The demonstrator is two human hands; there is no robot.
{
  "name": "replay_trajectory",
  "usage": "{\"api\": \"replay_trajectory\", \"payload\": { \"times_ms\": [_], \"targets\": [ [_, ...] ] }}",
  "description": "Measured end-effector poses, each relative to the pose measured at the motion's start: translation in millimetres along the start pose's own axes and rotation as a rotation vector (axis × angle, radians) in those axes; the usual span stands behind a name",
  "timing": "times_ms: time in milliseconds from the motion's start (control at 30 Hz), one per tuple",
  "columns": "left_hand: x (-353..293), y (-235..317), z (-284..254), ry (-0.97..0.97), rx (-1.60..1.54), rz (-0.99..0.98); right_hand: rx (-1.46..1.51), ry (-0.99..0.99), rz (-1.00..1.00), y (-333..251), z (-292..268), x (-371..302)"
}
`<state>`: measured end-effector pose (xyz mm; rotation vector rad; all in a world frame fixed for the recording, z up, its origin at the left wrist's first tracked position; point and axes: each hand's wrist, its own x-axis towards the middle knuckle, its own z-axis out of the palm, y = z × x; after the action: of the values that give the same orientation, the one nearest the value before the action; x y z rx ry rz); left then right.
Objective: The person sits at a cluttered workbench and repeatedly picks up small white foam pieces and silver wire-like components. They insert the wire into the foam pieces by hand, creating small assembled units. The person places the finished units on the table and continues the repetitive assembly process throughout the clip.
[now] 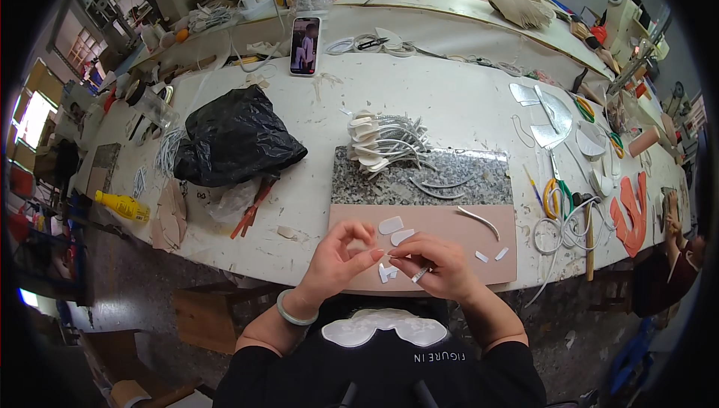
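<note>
Over the front of a pinkish-beige board (490,266), my two hands meet with their fingertips close together. Between them shows a small white piece (385,255), too small to make out fully. My right hand (438,262) is closed in a pinch on it and wears a ring. My left hand (341,258) has its fingers curled, with the thumb tip at the same piece; its forefinger is slightly blurred. Just beyond the fingers lie rounded white pieces (391,224), and small white strips (386,273) lie below them. A curved white-grey strip (479,221) rests farther right on the board.
Behind the board is a speckled stone slab (348,191) bearing a bundle of silvery cords with white tabs (386,138). A black plastic bag (236,138) sits left, a yellow bottle (121,206) beyond it. Scissors (556,191) and coral-coloured pieces (633,213) lie right; a phone (305,47) stands behind.
</note>
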<state>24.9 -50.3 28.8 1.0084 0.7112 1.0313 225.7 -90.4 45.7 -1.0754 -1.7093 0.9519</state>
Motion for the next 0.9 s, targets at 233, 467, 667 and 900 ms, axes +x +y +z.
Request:
{"api": "replay_trajectory", "payload": {
  "times_ms": [233,467,667,900],
  "targets": [
    [-4.7,5.7,-6.9,-0.048,0.096,-0.054,-0.193,0.107,0.094,3.9,0.4,1.6],
    [0.6,9.7,-15.5,-0.038,-0.056,-0.292,-0.214,-0.042,0.002,7.1,-4.9,-1.4],
    [1.0,7.7,-17.7,-0.11,-0.088,-0.315,-0.178,0.011,-0.103,5.4,-3.8,0.4],
    [6.9,4.9,-19.5,-0.152,-0.056,-0.355,-0.131,-0.008,-0.094,2.6,-5.1,5.8]
  ]
}}
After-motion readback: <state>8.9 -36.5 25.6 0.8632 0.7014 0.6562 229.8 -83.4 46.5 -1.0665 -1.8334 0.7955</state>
